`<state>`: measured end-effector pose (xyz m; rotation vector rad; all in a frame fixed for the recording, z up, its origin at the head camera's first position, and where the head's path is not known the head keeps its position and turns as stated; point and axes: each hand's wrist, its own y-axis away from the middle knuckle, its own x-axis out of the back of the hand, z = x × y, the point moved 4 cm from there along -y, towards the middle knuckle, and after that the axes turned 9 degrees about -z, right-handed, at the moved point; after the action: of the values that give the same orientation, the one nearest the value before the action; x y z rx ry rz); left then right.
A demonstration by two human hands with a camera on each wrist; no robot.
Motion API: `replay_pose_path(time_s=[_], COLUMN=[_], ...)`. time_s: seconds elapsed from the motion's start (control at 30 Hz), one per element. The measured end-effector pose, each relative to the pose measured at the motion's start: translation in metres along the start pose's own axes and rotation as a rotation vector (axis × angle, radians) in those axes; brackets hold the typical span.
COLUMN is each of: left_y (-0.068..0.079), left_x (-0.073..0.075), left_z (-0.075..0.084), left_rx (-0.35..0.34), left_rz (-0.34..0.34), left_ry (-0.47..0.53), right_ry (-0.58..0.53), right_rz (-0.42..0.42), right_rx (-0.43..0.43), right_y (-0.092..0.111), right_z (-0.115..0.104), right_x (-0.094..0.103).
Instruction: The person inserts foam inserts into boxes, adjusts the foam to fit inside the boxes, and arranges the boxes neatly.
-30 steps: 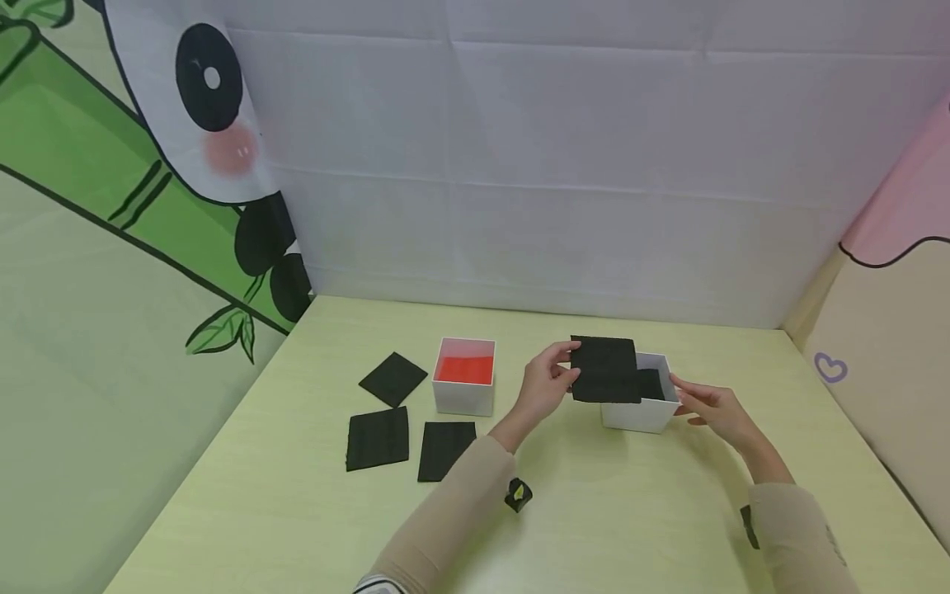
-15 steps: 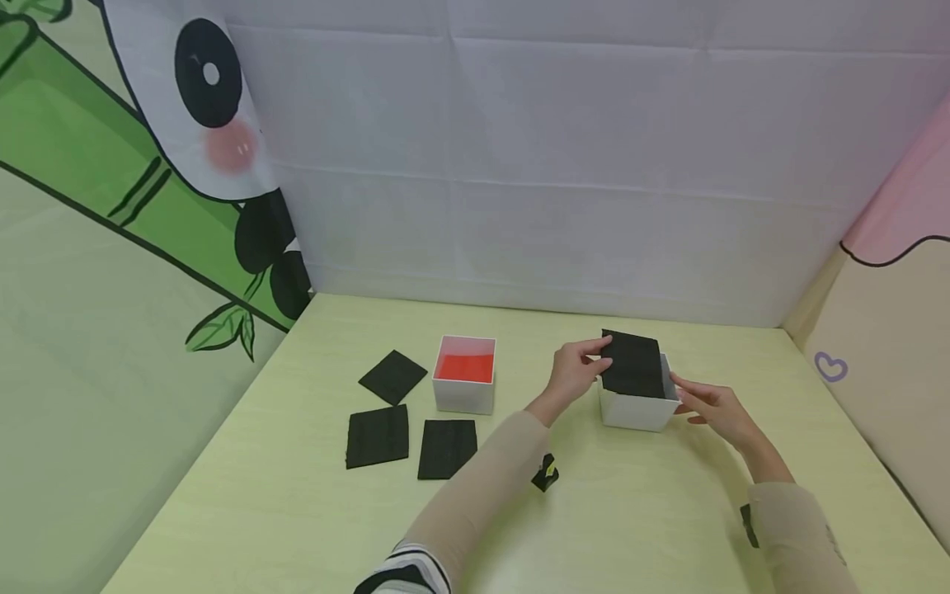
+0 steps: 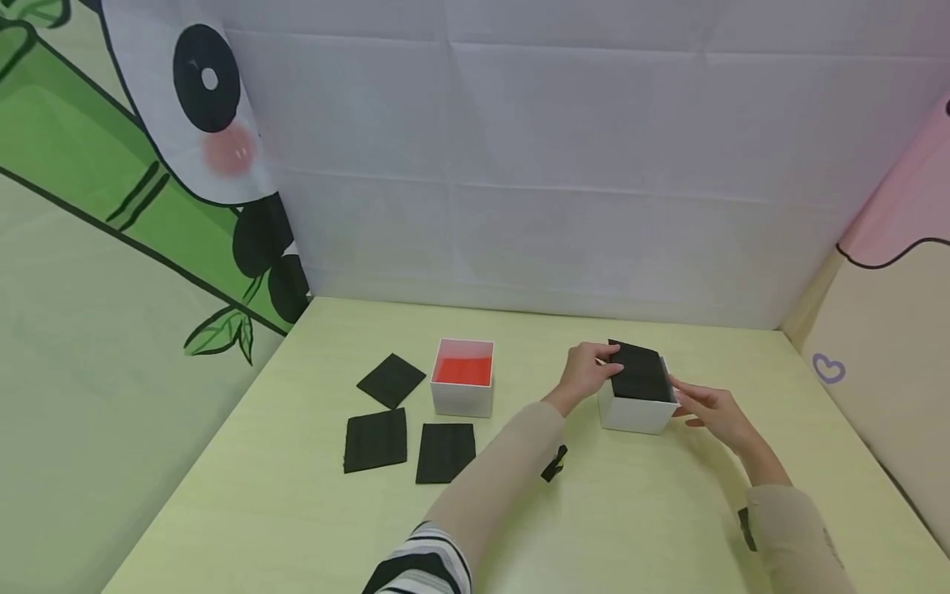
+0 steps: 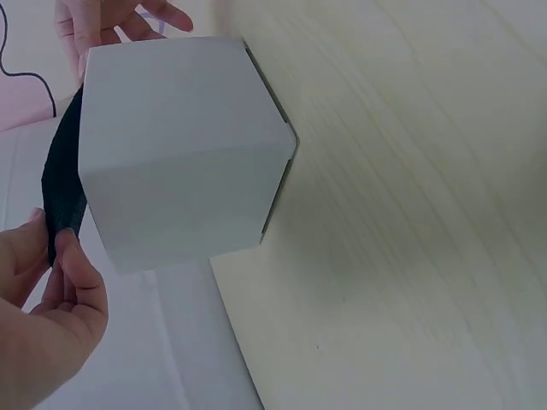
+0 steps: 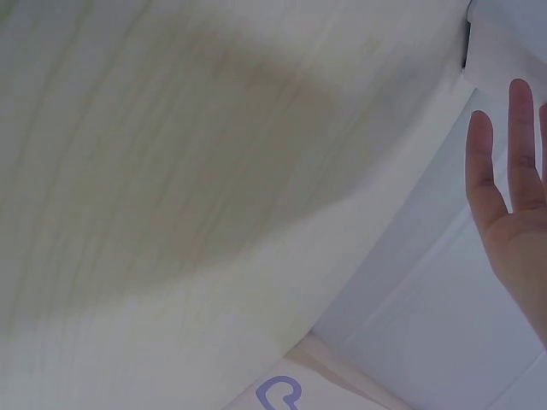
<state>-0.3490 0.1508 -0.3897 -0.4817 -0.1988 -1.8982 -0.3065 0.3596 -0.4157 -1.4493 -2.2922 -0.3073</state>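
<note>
At the right of the table, my left hand (image 3: 584, 375) pinches the left edge of a thin black square sheet (image 3: 641, 373) between thumb and fingers. The sheet lies over the open top of a white box (image 3: 637, 414) and covers most of it. In the left wrist view the sheet (image 4: 64, 175) bows along the box's (image 4: 175, 111) top, pinched by the left hand (image 4: 60, 307). My right hand (image 3: 716, 415) touches the box's right side near the rim. Seen from the right wrist, its fingers (image 5: 483, 162) are straight.
A second white box (image 3: 462, 402), with something flat and red (image 3: 463, 370) inside, stands left of centre. Three more black squares lie around it: one at its left (image 3: 391, 380), one nearer (image 3: 375, 440), and one in front (image 3: 445, 453), beside the left sleeve. A fabric wall closes off the back.
My left hand has moved right with the black sheet, bringing it from beside and above the white box down over its opening. The right hand has stayed at the box's side.
</note>
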Motion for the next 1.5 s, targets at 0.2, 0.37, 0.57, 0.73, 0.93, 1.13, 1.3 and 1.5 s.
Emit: replay_pose_path(time_s=[0.2, 0.37, 0.57, 0.73, 0.93, 1.13, 1.3, 1.5], left_y=[-0.006, -0.006, -0.002, -0.003, -0.005, -0.003, 0.001, 0.003], left_x=[-0.007, -0.011, -0.015, -0.019, -0.025, -0.038, -0.048, -0.052], left_z=[0.002, 0.002, 0.003, 0.002, 0.000, 0.007, 0.008, 0.005], left_rx=[-0.013, 0.010, 0.042, 0.084, 0.099, -0.088, -0.072, -0.037], left_rz=[-0.066, -0.113, -0.115, -0.154, -0.164, -0.211, -0.279, -0.321], left_ry=[-0.193, -0.529, -0.833, -0.926, -0.987, -0.996, -0.957, -1.046], right_ry=[0.022, 0.022, 0.014, 0.014, 0.040, 0.021, 0.030, 0.023], right_rz=[0.005, 0.008, 0.010, 0.017, 0.019, -0.001, -0.005, 0.007], right_rx=[-0.020, -0.036, -0.040, -0.042, -0.054, -0.035, -0.020, -0.018], right_y=[0.000, -0.001, 0.000, -0.001, -0.001, 0.001, 0.001, 0.000], right_z=[0.002, 0.004, 0.004, 0.002, 0.003, 0.003, 0.001, 0.002], right_x=[-0.001, -0.001, 0.000, 0.001, 0.000, 0.000, -0.001, -0.001])
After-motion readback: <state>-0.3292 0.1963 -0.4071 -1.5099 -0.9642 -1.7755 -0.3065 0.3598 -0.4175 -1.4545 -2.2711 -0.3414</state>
